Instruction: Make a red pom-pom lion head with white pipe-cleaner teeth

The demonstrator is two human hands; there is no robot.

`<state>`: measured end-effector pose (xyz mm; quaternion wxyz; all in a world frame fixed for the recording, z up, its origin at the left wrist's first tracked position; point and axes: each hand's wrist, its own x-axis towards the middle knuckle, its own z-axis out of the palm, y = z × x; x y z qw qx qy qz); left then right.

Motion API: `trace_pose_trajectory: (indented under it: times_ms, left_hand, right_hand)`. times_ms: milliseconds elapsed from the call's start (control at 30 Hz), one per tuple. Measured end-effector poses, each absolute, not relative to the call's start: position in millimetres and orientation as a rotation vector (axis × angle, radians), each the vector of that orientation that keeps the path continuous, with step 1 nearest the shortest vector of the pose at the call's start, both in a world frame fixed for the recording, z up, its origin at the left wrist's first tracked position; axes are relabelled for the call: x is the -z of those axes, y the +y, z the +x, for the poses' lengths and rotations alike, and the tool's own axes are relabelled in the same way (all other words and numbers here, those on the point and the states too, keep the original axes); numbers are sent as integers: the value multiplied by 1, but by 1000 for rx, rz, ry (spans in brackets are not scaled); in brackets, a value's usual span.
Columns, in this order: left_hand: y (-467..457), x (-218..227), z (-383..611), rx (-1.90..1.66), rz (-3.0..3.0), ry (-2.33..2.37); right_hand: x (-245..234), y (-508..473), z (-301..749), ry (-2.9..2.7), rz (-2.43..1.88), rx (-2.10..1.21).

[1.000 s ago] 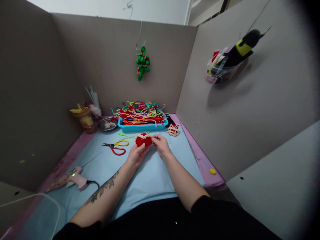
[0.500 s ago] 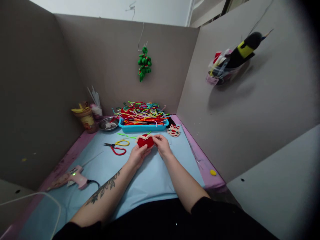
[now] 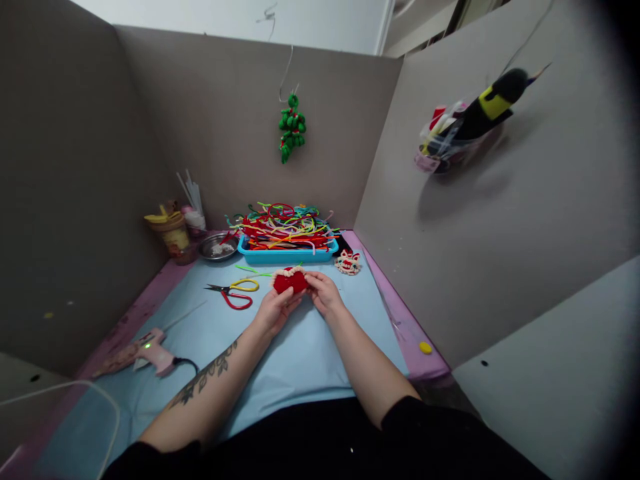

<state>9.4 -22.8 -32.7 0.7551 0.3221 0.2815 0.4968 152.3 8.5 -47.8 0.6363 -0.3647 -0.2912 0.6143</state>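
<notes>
Both my hands hold a small red fuzzy craft piece with a cream trim along its top, just above the light blue mat. My left hand grips it from below and the left, fingers curled around it. My right hand pinches its right edge. Behind it sits a blue tray heaped with coloured pipe cleaners. A small red-and-white finished piece lies to the right of the tray.
Scissors with a red and a yellow handle lie left of my hands. A pink glue gun rests at the near left. A metal dish and a cup stand at the back left. Grey partition walls enclose the desk; a green ornament hangs behind.
The craft piece and both hands shifted very slightly; my fingers keep working along its right edge. The view drifted a little.
</notes>
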Motion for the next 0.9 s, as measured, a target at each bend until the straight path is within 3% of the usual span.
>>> trace_pose_trajectory:
  times_ms: [600,900]
  left_hand:
    - [-24,35,10,-1069,771,564]
    - [-21,37,8,-1078,773,593]
  right_hand:
    - [49,8,156,-504,-636,-1751]
    - [51,11,159,-515,-647,-1745]
